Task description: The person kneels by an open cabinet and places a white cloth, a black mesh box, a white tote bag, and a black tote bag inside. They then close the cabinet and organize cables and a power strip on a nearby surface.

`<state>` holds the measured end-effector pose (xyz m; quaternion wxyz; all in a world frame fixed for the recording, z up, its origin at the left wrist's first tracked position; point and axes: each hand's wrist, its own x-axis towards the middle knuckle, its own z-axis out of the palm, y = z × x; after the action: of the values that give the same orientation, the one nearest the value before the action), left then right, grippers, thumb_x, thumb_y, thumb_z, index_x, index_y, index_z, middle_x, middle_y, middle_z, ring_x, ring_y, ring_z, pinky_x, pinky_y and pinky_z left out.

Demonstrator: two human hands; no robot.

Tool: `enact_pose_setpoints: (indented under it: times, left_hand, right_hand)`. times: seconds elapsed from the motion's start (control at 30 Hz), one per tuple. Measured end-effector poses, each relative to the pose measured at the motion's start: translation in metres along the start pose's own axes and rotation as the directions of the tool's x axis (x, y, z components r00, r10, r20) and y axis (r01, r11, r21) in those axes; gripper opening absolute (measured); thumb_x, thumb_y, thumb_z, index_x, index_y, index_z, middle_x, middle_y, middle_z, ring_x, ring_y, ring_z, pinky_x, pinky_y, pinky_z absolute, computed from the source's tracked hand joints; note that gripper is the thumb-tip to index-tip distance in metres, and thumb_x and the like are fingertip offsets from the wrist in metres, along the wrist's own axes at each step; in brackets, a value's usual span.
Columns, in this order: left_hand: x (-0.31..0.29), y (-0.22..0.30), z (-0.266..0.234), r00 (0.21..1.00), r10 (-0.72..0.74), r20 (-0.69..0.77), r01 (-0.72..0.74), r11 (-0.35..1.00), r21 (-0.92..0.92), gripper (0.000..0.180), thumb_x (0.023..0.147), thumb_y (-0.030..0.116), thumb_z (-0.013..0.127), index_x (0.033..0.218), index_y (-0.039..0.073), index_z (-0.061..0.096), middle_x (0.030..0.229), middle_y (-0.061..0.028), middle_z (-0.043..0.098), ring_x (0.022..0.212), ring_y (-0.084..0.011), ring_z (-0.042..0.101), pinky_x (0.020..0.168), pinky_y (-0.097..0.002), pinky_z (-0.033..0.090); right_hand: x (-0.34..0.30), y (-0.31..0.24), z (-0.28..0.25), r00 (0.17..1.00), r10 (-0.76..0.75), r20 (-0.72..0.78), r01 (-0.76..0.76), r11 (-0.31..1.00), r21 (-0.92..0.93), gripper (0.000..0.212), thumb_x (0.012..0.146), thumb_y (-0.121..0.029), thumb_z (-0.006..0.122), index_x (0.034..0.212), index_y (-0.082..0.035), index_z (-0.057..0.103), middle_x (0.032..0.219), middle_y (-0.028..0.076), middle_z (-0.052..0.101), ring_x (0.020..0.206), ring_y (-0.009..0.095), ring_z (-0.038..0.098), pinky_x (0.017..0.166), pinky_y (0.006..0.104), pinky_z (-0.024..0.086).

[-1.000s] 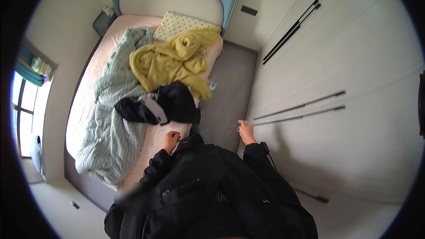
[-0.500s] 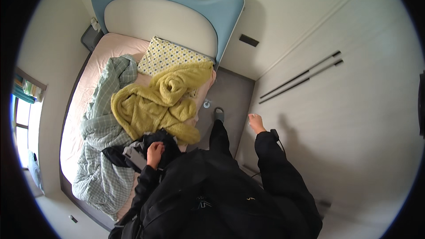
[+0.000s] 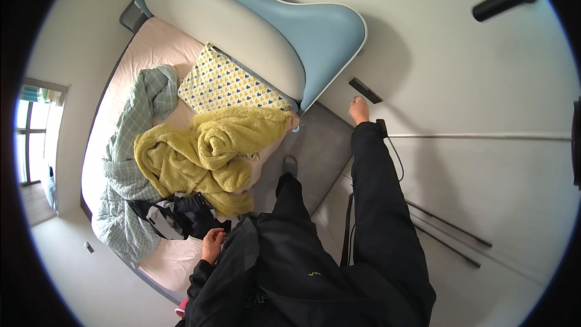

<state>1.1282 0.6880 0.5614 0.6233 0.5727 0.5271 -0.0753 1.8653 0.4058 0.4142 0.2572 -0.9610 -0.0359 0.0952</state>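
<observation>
My right hand (image 3: 359, 111) is stretched out toward the wall, just below a dark rectangular wall panel (image 3: 365, 90). Its fingers are curled in, and what they may hold is too small to make out. Down by my hip, my left hand (image 3: 212, 246) hangs with loosely bent fingers and nothing visible in it. Beside it, a heap of black and grey clothing (image 3: 190, 213) lies on the bed. A fluffy mustard-yellow blanket (image 3: 181, 160) is bunched just beyond the clothing.
The bed (image 3: 171, 260) has pink sheets, a crumpled green checked quilt (image 3: 118, 166), a heart-patterned pillow (image 3: 233, 85) and a blue-edged headboard (image 3: 327, 39). Grey floor (image 3: 315, 151) runs between bed and pale cabinets with long dark handles (image 3: 451, 224). A window (image 3: 30, 139) is at left.
My view has turned and come nearer the headboard. My right hand has moved up from the cabinet front toward the wall panel. My left hand has come off the clothing toward my hip.
</observation>
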Motion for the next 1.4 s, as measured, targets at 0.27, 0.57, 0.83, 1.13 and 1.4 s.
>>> enact_pose_setpoints:
  times: [0.27,0.57,0.83,1.13,1.4]
  left_hand:
    - [-0.014,0.011,0.021,0.978,-0.12,-0.172,0.13,0.99,0.048,0.024,0.108,0.015,0.062,0.122,-0.003,0.069,0.101,-0.0097,0.076,0.085,-0.0149,0.072,0.076,-0.0281,0.056]
    - [0.0,0.016,0.052,0.994,-0.055,-0.098,0.054,0.998,-0.016,0.024,0.109,0.016,0.063,0.123,-0.003,0.068,0.1,-0.0092,0.075,0.086,-0.015,0.072,0.076,-0.0277,0.057]
    - [0.032,0.031,0.051,0.987,0.099,-0.124,-0.118,0.98,-0.159,0.02,0.109,0.017,0.065,0.111,-0.002,0.069,0.087,-0.0053,0.072,0.076,-0.0121,0.064,0.067,-0.0265,0.052]
    - [-0.053,0.072,-0.015,0.924,0.326,-0.201,-0.354,0.928,-0.12,0.03,0.111,0.026,0.064,0.127,0.001,0.07,0.11,-0.0089,0.076,0.099,-0.0171,0.07,0.088,-0.0329,0.057]
    - [-0.147,0.026,-0.119,0.868,0.407,-0.285,-0.491,0.787,-0.373,0.058,0.106,0.039,0.071,0.144,-0.001,0.053,0.125,-0.017,0.074,0.111,-0.0243,0.072,0.096,-0.0379,0.057]
  right_hand:
    - [0.067,0.007,-0.001,0.982,0.177,0.068,-0.156,0.958,-0.239,0.031,0.103,-0.028,0.058,0.125,-0.009,0.071,0.122,0.023,0.075,0.116,0.046,0.07,0.094,0.0572,0.057]
    - [0.027,0.061,0.05,0.978,-0.093,0.188,0.11,0.991,-0.08,0.03,0.105,-0.028,0.056,0.108,-0.001,0.069,0.111,0.03,0.072,0.104,0.051,0.067,0.086,0.0583,0.053]
    - [-0.126,-0.029,0.047,0.599,0.107,0.793,-0.688,0.575,0.443,0.021,0.104,-0.027,0.072,0.099,-0.006,0.068,0.065,-0.004,0.05,0.048,0.009,0.046,0.042,0.028,0.036]
    - [-0.342,-0.307,0.025,0.163,-0.524,0.836,-0.837,0.375,0.399,0.032,0.11,-0.045,0.062,0.092,-0.018,0.061,0.073,-0.002,0.048,0.059,0.011,0.042,0.049,0.0262,0.031]
    - [-0.609,-0.466,0.057,-0.168,-0.535,0.828,-0.686,0.667,0.292,0.04,0.114,-0.047,0.05,0.095,-0.012,0.055,0.079,-0.001,0.049,0.058,0.01,0.042,0.045,0.0247,0.033]
